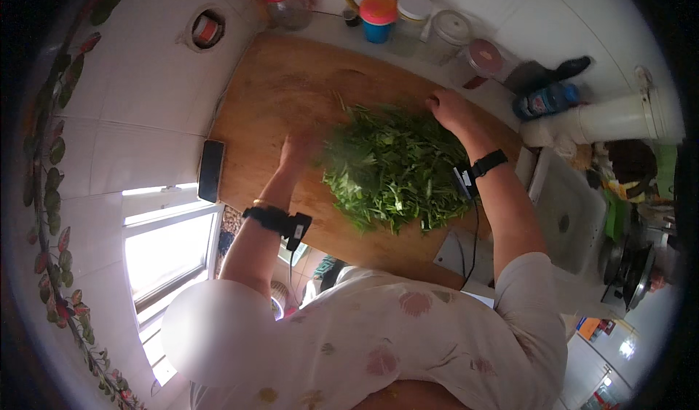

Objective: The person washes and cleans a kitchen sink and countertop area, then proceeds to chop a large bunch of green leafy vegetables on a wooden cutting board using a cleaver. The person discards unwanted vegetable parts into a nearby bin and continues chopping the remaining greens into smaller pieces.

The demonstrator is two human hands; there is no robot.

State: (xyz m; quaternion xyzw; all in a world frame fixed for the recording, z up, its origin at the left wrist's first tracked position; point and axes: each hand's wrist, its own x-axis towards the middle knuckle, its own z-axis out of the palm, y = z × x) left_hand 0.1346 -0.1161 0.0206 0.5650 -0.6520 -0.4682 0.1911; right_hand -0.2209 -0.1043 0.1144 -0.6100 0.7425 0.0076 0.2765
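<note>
A broad heap of chopped leafy greens point(401, 167) lies on a wooden board point(262, 88). My left hand point(301, 143) is at the heap's left edge, low over the board. Its fingers are blurred, so their grip is unclear. By the heap's far right edge is my right hand point(450, 109), its fingers curled inward. Whether it holds any leaves is hidden. Both wrists wear black straps with small devices and cables.
Behind the board stand a blue cup with an orange lid point(378, 19) and several lidded jars point(449, 33). A blue bottle point(546, 103) lies at the right, near a white pipe point(606, 120) and a sink point(568, 213). A dark box-shaped object point(211, 171) stands at the left edge.
</note>
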